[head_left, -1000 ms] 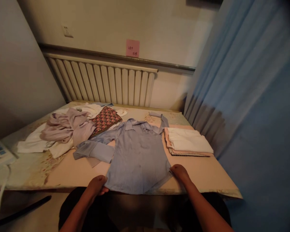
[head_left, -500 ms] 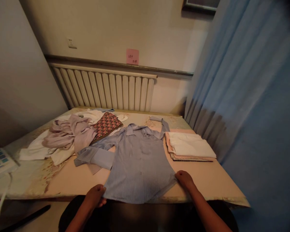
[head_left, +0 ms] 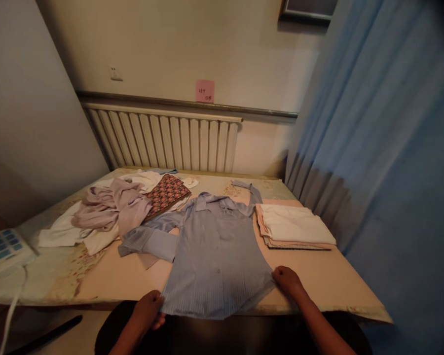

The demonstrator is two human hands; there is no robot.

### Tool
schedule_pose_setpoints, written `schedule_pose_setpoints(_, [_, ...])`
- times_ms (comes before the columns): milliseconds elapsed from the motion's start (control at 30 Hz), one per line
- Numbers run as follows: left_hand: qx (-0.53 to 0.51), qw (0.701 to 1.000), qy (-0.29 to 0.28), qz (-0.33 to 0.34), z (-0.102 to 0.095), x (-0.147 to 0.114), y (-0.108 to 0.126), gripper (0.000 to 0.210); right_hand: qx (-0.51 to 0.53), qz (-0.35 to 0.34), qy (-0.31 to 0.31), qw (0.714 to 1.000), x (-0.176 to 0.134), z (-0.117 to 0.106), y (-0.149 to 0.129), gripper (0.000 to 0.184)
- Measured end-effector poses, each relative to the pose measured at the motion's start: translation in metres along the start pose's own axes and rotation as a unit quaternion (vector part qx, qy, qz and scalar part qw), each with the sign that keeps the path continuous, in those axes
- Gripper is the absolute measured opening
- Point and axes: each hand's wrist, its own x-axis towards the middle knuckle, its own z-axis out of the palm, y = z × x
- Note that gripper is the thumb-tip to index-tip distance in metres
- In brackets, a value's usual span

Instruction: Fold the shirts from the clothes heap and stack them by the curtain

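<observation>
A blue-grey button-up shirt lies spread on the table, collar toward the wall and hem at the near edge. My left hand is closed on the hem's left corner. On the other side, my right hand pinches the hem's right corner. Between the two hands the hem is drawn wide and hangs slightly over the table's edge. The left sleeve is bent and rests partly near the clothes pile; the other sleeve reaches back behind the folded stack.
Right of the shirt is a stack of folded clothes, white on top. A loose heap of clothes with a red patterned cloth lies at left. A white device with a cord stands far left. A blue curtain borders the right.
The whole view has shifted slightly, with everything a little lower and to the right. Both hands keep their hold on the shirt's hem.
</observation>
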Motion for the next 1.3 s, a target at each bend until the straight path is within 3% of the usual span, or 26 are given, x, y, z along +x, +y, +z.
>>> schedule_pose_setpoints(167, [0.025,0.999,0.019,0.009,0.000,-0.005,0.000,0.015,-0.012,-0.005,0.003,1.000,-0.004,0.000,0.001,0.022])
schedule_pose_setpoints(533, [0.128,0.992,0.003,0.021,0.002,-0.007,-0.002,0.020,-0.025,-0.002,-0.004,1.000,-0.018,-0.002,-0.005,0.022])
schedule_pose_setpoints(633, [0.239,0.968,0.048,0.068,-0.003,-0.012,0.002,0.019,-0.043,-0.009,0.019,0.999,-0.025,-0.005,-0.008,0.021])
schedule_pose_setpoints(767, [0.390,0.889,0.179,0.161,-0.003,-0.027,0.026,0.022,-0.108,-0.070,0.152,0.980,-0.031,-0.007,-0.024,0.019])
schedule_pose_setpoints(867, [0.408,0.851,0.216,0.249,0.023,-0.028,0.052,0.028,-0.078,-0.131,0.196,0.969,-0.025,0.004,-0.046,0.026])
schedule_pose_setpoints(967, [0.377,0.837,0.172,0.358,0.068,-0.015,0.074,0.043,-0.031,-0.204,0.212,0.955,-0.012,0.029,-0.072,0.035])
schedule_pose_setpoints(1100, [0.356,0.824,0.126,0.423,0.119,0.005,0.089,0.052,-0.040,-0.280,0.177,0.943,0.002,0.058,-0.092,0.042])
schedule_pose_setpoints(1200, [0.387,0.812,0.096,0.427,0.134,0.013,0.090,0.054,-0.067,-0.288,0.127,0.947,0.005,0.064,-0.088,0.048])
schedule_pose_setpoints(1300, [0.413,0.797,0.080,0.434,0.135,0.014,0.086,0.056,-0.080,-0.265,0.106,0.955,0.004,0.061,-0.073,0.053])
